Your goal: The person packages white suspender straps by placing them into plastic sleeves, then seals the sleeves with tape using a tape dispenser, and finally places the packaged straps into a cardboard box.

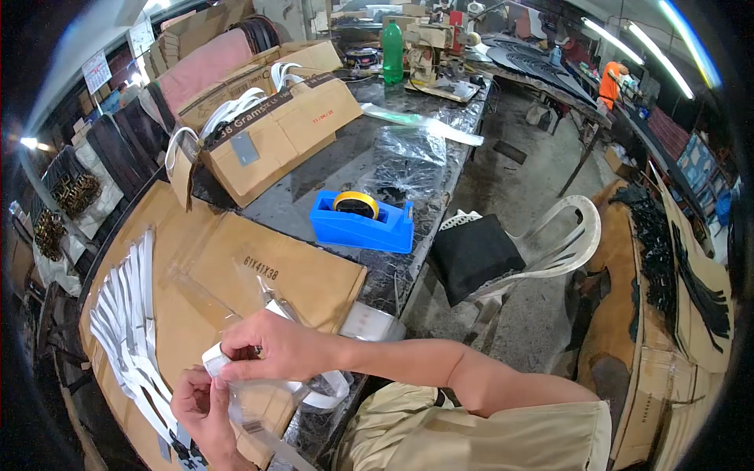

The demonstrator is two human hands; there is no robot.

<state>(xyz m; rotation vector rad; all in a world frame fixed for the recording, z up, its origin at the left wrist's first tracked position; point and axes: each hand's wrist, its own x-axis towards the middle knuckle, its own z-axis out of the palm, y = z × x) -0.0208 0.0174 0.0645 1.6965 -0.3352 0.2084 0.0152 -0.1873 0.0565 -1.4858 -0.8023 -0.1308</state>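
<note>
White piece: above the cardboard sheet, at the hands; white piece has clear plastic and looped white strap close by.
Right grip: right hand pinches the white piece between thumb and fingers.
Left grip: left hand curls just below, touching or nearly so; cannot tell whether it grasps.
Worktop edge: worktop ends on the right, the blue tape dispenser near that edge.
Open room: dark surface shows between carton and dispenser; floor shows beyond the edge, around the chair.
Single items: one dispenser with one yellow roll, one green bottle, one chair, one black cushion.
Strap bundle: one fanned bundle on the sheet's left; overlapping strips defeat a count.
</note>
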